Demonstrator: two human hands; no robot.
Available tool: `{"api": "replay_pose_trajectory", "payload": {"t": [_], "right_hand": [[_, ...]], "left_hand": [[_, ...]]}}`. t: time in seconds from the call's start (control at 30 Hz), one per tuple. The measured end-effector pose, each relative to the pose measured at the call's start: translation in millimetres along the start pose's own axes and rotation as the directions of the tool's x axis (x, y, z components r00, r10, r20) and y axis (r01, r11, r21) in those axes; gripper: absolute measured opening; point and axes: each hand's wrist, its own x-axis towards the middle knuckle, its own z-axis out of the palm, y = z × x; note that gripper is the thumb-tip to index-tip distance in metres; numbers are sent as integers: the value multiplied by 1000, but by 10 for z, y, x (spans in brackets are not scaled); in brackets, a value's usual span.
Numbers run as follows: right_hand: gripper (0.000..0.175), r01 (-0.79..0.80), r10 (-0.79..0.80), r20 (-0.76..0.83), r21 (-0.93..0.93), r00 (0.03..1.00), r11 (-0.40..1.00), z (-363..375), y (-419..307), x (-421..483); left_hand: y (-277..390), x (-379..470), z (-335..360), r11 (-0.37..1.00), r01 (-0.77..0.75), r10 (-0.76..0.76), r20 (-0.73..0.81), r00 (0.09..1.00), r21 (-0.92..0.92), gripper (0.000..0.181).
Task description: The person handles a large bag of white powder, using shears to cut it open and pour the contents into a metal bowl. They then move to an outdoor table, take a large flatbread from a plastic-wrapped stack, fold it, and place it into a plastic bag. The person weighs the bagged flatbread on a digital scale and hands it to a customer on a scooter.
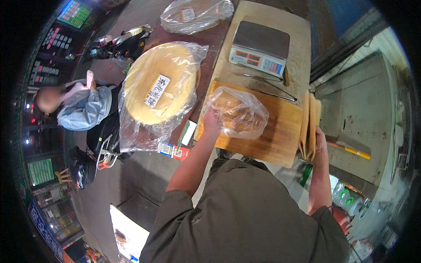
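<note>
My left hand (213,121) grips the edge of a clear plastic bag (245,113), which spreads loosely above a wooden board (279,131). In my right hand (319,139) is a folded stack of thin tan flatbread (309,126), held upright just past the board's right edge. A large round stack of pale yellow flatbread (177,72) lies left of the board under a clear plastic sheet. On it sits a white card (158,90) with writing. Whether anything lies inside the bag I cannot tell.
Beyond the board stands a digital scale (261,39), with metal tongs (276,87) before it. Another plastic-covered round stack (197,14) is farther back. Printed code cards (174,151) hang at the table's front edge. A person (85,105) in a denim jacket is at the left, near scooters (125,42).
</note>
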Motion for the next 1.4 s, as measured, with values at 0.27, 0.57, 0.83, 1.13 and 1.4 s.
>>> {"api": "replay_pose_trajectory", "payload": {"t": [0.27, 0.57, 0.83, 1.13, 1.4], "right_hand": [[39, -324, 391, 144, -345, 909, 881, 1410, 1390, 508], [32, 12, -32, -103, -190, 994, 982, 1629, 2415, 1539], [39, 267, -273, -48, -111, 961, 957, 1602, 2664, 1741], [49, 380, -442, 333, -925, 833, 19, 1711, 1495, 658], [53, -17, -380, -44, -997, 924, 75, 1000, 1179, 1320]], "left_hand": [[-334, -137, -11, 911, -273, 269, 57, 961, 308, 36], [-615, -753, -272, 998, 67, -67, -117, 991, 2, 42], [-450, -1001, -242, 975, 198, -204, 54, 977, 101, 41], [102, -829, -304, 992, 11, -37, 219, 975, 122, 24], [158, -882, -489, 971, -235, 200, 391, 898, 43, 12]]}}
